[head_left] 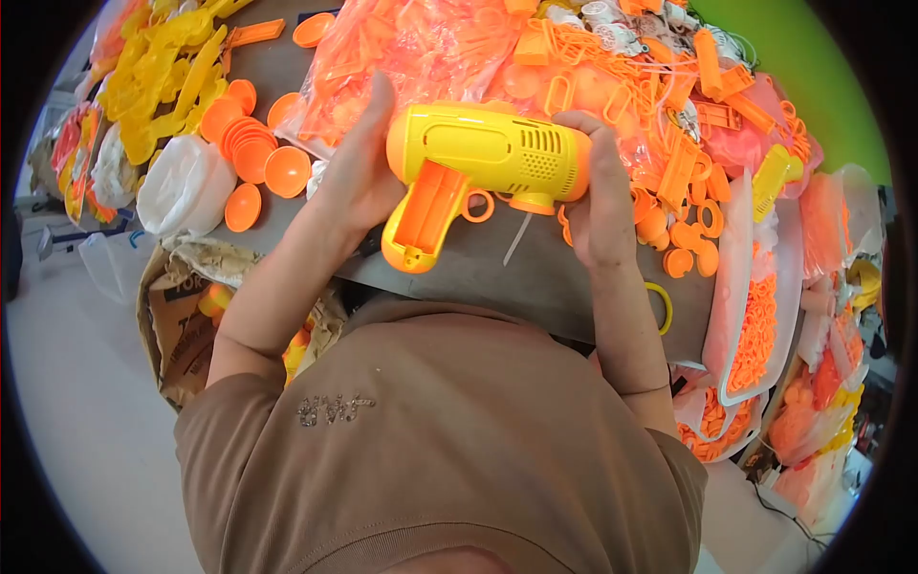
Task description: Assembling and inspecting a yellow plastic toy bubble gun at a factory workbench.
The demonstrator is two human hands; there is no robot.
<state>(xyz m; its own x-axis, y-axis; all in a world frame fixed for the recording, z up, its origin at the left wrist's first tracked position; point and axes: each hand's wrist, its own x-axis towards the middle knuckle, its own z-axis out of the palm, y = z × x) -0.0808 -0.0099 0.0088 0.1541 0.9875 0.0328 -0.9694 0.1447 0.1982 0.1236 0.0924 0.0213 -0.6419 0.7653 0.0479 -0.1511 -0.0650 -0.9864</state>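
Note:
A yellow and orange toy gun is held up level over the table between my two hands. My left hand presses against its left end, thumb raised. Around the orange right end my right hand is curled. The gun's grip points down toward me, and its hollow orange inside shows, with no cover over it. An orange ring-shaped trigger sits beside the grip. Vents and small holes mark the body. Below the gun a thin pale rod shows against the grey table; whether it touches the gun I cannot tell.
Orange cups and a white bag-lined tub stand left, near yellow parts. Bagged orange parts fill the back. Loose orange pieces and a bin of small orange parts lie right. A paper bag stands lower left.

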